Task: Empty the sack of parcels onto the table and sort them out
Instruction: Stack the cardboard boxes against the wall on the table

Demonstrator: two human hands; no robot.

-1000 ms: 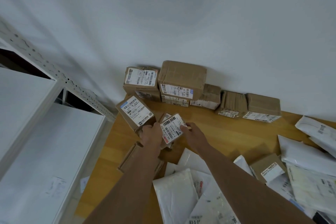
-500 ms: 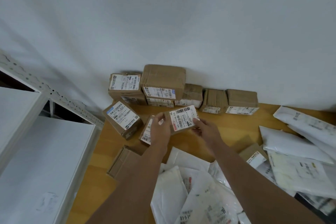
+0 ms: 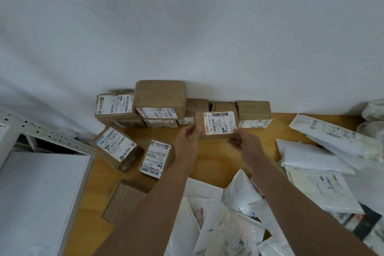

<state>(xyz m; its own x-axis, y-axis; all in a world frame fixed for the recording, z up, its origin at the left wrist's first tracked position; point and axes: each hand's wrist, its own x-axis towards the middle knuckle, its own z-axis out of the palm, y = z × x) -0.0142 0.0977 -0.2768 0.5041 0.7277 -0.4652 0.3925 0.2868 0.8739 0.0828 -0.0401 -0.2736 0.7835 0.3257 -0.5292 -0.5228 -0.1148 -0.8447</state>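
Both hands hold one small box [image 3: 216, 125] between them, raised above the desk [image 3: 209, 162] in front of the row of boxes [image 3: 187, 108] along the wall [image 3: 187, 27]. Left hand [image 3: 187, 141] pinches its left edge; right hand [image 3: 242, 141] pinches its lower right corner. Its white label faces the camera, turned sideways, with a barcode along the top and the code "642 L714-00 015" readable beside a small red mark.

At far left stands a white shelf [image 3: 41, 183] with a perforated metal upright. Just right of it, on the desk, lie two loose boxes: a tilted one [image 3: 116, 148] with a blue-cornered label, and a second [image 3: 155, 158] whose label, read upside down, says "S07 P907 110". A plain box [image 3: 124, 199] lies nearer, partly under the left forearm. In the row, the leftmost box bears a similar label; the finer print is too blurred to read.

White mailers [image 3: 311, 156] with small labels cover the desk at right and below the arms.
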